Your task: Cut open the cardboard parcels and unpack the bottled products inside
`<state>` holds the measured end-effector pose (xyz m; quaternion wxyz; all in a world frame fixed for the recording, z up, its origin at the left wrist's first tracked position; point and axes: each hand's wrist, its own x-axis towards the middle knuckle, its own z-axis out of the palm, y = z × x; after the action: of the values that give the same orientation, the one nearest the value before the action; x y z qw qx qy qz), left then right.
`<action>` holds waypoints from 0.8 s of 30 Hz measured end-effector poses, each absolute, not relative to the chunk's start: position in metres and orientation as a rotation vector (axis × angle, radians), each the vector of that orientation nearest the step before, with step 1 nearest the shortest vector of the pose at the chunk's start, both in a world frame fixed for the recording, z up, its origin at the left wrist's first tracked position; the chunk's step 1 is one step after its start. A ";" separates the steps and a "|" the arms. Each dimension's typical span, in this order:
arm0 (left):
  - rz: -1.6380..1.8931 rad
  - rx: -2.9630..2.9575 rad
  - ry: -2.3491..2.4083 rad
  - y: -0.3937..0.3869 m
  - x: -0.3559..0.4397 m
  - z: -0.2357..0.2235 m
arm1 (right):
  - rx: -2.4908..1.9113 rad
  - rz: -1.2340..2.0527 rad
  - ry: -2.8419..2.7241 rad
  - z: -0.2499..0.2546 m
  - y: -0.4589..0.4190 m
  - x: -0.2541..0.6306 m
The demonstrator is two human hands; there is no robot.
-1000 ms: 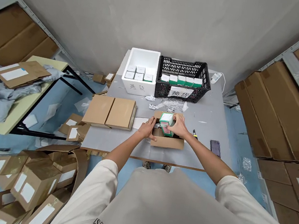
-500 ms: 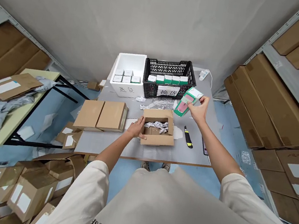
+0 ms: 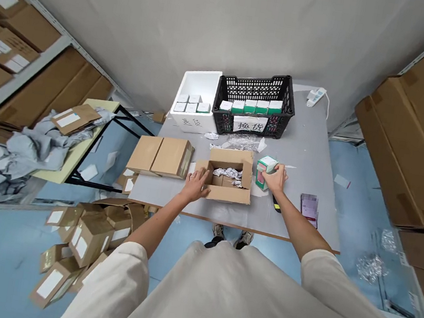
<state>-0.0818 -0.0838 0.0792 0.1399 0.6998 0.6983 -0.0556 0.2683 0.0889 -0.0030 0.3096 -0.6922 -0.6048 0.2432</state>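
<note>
An opened cardboard box (image 3: 226, 194) stands on the table with crumpled printed paper (image 3: 228, 173) inside. My left hand (image 3: 196, 184) lies on its left flap, fingers apart. Just right of the carton, my right hand (image 3: 275, 180) grips a small green-and-white box (image 3: 263, 173) with a pink panel, upright at table level; whether its base touches the table I cannot tell. Partly hidden by my right wrist is a black-and-yellow utility knife (image 3: 276, 204). Two closed cardboard boxes (image 3: 159, 155) sit side by side left of my left hand.
At the back, a white foam box (image 3: 192, 121) and a black plastic crate (image 3: 252, 117) hold several small white-and-green boxes. A phone (image 3: 309, 209) and a power strip (image 3: 316, 96) lie on the right. Cartons crowd the floor at left; shelves flank both sides.
My right hand has lowered the green-and-white box from a raised, tilted position to upright beside the carton. My left hand has flattened onto the carton's left flap. The view has shifted.
</note>
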 end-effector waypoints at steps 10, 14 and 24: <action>-0.161 2.004 2.006 -0.086 -0.069 0.079 | -1.671 0.654 -1.689 -0.015 0.072 0.269; -0.177 2.014 1.990 -0.084 -0.069 0.080 | -1.541 0.669 -1.734 -0.012 0.061 0.278; -0.109 2.085 1.929 -0.080 -0.073 0.082 | -1.599 0.479 -2.123 0.036 0.032 0.288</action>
<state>-0.0734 -0.0798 0.0822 0.1490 0.7253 0.6711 -0.0379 0.2879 0.0325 0.0362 0.2186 -0.5778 -0.7670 0.1732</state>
